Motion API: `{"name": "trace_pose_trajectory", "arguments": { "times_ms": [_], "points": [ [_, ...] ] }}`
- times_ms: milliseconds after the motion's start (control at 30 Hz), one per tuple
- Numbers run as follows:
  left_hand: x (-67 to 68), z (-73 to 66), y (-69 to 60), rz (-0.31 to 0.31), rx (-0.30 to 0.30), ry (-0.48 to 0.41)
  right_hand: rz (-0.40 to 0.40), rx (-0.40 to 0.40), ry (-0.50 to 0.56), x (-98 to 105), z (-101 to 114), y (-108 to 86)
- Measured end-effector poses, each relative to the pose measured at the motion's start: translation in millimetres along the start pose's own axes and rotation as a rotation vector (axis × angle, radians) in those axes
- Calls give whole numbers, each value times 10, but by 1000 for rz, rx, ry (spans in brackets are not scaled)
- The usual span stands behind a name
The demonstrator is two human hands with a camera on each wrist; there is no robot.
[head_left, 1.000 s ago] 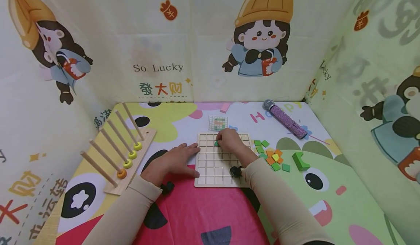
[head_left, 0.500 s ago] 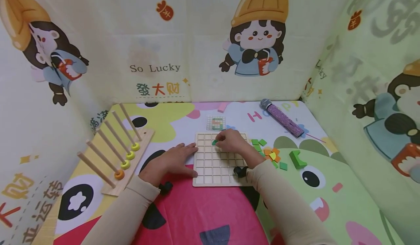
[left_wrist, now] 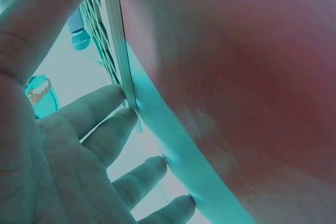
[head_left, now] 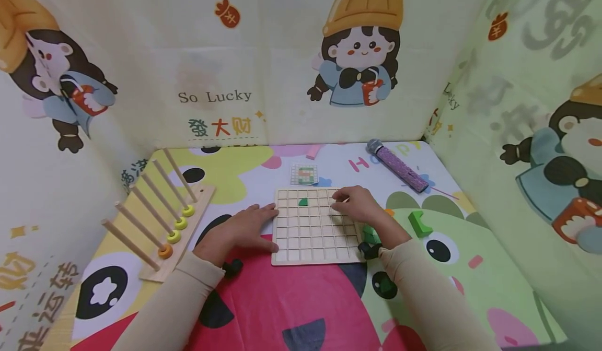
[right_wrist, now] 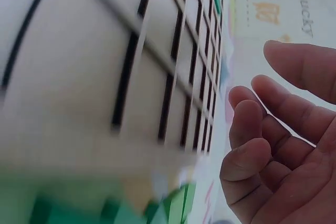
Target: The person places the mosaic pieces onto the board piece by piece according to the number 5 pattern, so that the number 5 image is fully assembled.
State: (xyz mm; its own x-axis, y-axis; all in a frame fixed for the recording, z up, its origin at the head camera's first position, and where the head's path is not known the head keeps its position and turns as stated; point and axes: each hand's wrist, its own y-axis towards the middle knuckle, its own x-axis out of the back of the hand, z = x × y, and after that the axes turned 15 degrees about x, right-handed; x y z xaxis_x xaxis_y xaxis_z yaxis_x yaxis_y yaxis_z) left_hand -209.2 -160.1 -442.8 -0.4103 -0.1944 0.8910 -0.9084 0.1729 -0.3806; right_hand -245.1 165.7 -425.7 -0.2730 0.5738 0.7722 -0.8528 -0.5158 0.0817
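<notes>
A wooden grid board lies flat in the middle of the table. One dark green tile sits in a cell of its second row from the back. My left hand rests at the board's left side, fingertips and thumb touching its edge; in the left wrist view the fingers are spread. Over the board's right back part hovers my right hand, its fingers loosely bent with nothing between them. Loose green tiles lie right of the board, partly hidden by the right wrist.
A printed grid card lies behind the board. To the left stands a wooden peg rack with yellow and orange rings. A purple microphone lies back right, with a green arched block in front of it.
My right hand has let go of the green tile, which stays on the board, and has moved right toward the loose tiles. The left hand keeps its place at the board's edge.
</notes>
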Motion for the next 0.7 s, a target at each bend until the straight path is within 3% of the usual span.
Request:
{"name": "trace_pose_trajectory", "arguments": {
  "times_ms": [333,700],
  "points": [
    [-22,-14,3,-13,10,2,-55,-70,-26,176,-282,-269],
    [-19,-12,-8,-25,-29,10,-30,-165,-76,284,-565,-489]
  ]
}}
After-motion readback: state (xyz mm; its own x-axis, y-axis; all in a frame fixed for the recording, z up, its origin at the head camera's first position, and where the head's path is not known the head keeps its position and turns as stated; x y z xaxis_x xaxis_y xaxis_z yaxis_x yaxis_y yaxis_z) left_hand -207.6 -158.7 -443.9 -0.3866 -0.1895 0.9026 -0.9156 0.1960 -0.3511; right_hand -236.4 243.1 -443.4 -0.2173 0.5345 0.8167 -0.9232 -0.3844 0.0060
